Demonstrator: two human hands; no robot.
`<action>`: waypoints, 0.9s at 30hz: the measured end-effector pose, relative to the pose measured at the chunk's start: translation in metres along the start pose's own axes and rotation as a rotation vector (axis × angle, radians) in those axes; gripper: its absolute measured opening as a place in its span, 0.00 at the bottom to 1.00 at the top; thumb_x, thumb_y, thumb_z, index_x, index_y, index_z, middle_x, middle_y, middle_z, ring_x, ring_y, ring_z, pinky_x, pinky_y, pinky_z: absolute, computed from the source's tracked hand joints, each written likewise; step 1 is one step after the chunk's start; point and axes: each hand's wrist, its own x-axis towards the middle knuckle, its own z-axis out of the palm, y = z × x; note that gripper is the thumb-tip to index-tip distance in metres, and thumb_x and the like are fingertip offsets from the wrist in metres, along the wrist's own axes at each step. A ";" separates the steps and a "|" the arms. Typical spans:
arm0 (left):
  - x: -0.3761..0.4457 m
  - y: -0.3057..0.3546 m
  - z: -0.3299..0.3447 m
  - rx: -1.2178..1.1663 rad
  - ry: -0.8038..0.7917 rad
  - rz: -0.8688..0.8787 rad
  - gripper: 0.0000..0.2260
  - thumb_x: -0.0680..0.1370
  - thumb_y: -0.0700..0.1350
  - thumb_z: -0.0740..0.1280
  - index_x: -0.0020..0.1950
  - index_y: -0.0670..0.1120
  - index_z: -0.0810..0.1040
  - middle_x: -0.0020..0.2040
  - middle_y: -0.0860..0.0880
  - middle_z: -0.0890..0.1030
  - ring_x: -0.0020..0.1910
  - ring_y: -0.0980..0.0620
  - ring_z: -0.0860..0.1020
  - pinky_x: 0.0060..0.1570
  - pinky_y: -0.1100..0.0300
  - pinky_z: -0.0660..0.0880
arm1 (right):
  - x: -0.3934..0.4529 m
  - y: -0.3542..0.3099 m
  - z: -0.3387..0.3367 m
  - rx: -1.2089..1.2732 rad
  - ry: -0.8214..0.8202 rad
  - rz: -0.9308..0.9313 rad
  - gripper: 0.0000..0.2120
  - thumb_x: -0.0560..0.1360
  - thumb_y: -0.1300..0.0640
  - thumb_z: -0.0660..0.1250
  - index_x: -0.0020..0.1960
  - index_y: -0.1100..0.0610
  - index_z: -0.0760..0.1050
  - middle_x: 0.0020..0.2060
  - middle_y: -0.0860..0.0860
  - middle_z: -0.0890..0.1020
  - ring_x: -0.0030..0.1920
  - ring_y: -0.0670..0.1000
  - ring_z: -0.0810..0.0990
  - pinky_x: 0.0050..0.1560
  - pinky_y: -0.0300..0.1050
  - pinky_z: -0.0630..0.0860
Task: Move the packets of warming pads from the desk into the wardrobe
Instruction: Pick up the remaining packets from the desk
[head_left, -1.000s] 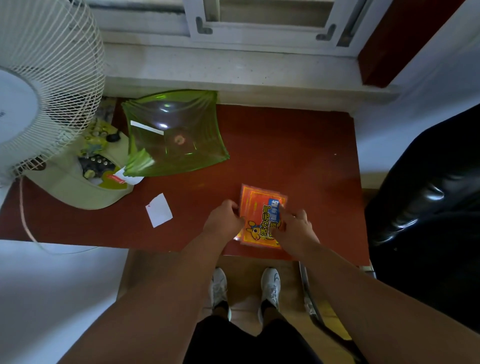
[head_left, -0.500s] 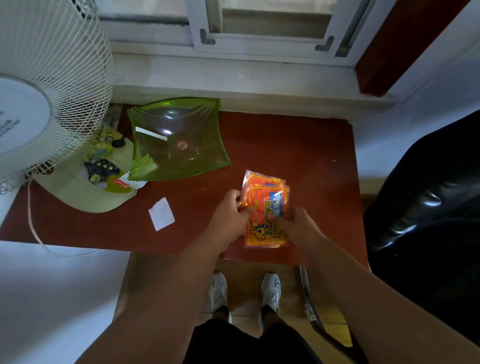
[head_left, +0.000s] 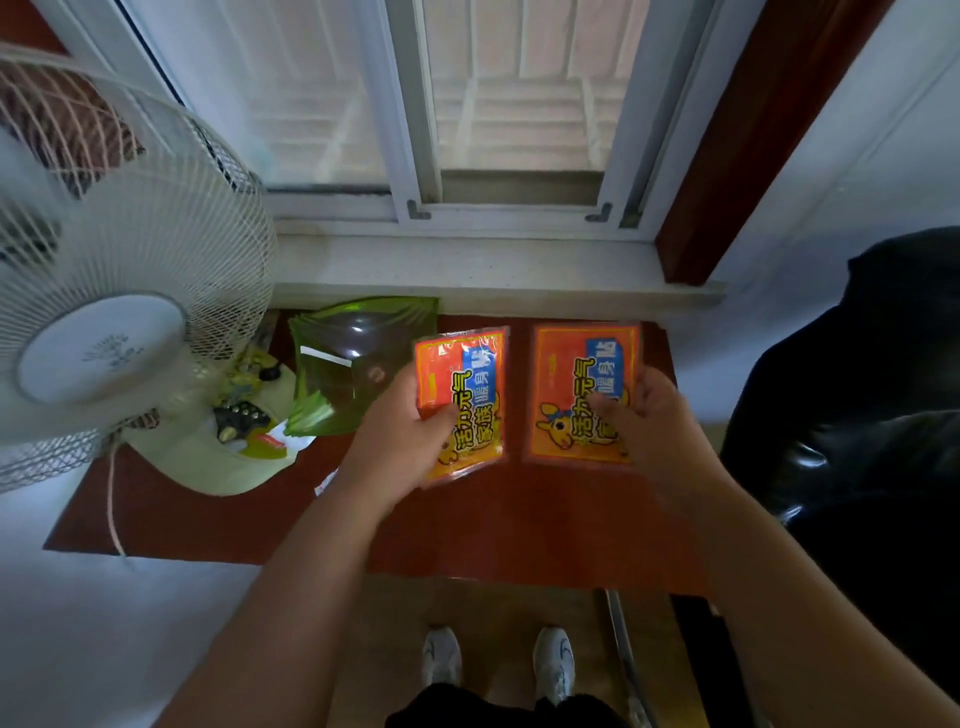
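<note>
Packets: two flat, rectangular, glossy plastic sachets, orange with a blue panel, yellow lettering and a cartoon animal; both held up above the desk, side by side, not touching each other.
Left packet (head_left: 462, 402): held by the left hand (head_left: 397, 441), thumb curled over its printed face near the lower left edge, the other fingers hidden behind it; tilted slightly.
Right packet (head_left: 584, 392): held by the right hand (head_left: 647, 431), thumb pressed on the printed face at its right side, fingers behind; roughly upright in the view.
Desk (head_left: 493, 519): one, smooth reddish-brown top, rectangular, set against the windowsill.
Green dish (head_left: 358, 364): one, translucent, glossy, squarish with curved, flared edges; rests at the back of the desk, left of the left packet.
Fan (head_left: 119, 291): one, white wire grille, round, with a plain round hub; stands on the left end of the desk on a cream base.
Paper slip (head_left: 326, 483): one, white, mostly hidden by the left wrist.
Window (head_left: 519, 104): white sliding frame, pale stone sill below.
Black cover (head_left: 857, 415): one, shiny and creased, right of the desk; what it is cannot be told.
Shoes (head_left: 553, 662): two, white, on the floor under the desk edge.
</note>
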 end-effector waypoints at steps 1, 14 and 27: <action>-0.001 0.008 -0.005 0.034 0.028 0.030 0.18 0.78 0.44 0.72 0.59 0.66 0.75 0.50 0.64 0.84 0.48 0.69 0.82 0.49 0.63 0.76 | 0.000 -0.007 -0.005 -0.016 0.022 -0.022 0.10 0.79 0.53 0.75 0.58 0.46 0.78 0.50 0.47 0.90 0.49 0.51 0.90 0.54 0.61 0.86; -0.025 0.068 -0.002 0.056 0.201 0.169 0.15 0.82 0.46 0.71 0.62 0.64 0.73 0.51 0.67 0.83 0.47 0.75 0.80 0.44 0.70 0.73 | -0.031 -0.069 -0.053 -0.010 0.035 -0.162 0.10 0.81 0.54 0.72 0.59 0.45 0.76 0.52 0.49 0.89 0.50 0.53 0.90 0.58 0.64 0.84; 0.004 0.081 0.015 0.038 -0.076 0.272 0.31 0.81 0.42 0.73 0.79 0.57 0.63 0.58 0.62 0.82 0.51 0.70 0.83 0.46 0.73 0.78 | -0.068 -0.069 -0.068 -0.165 0.376 -0.138 0.10 0.80 0.52 0.73 0.50 0.39 0.74 0.44 0.38 0.88 0.41 0.42 0.89 0.45 0.54 0.88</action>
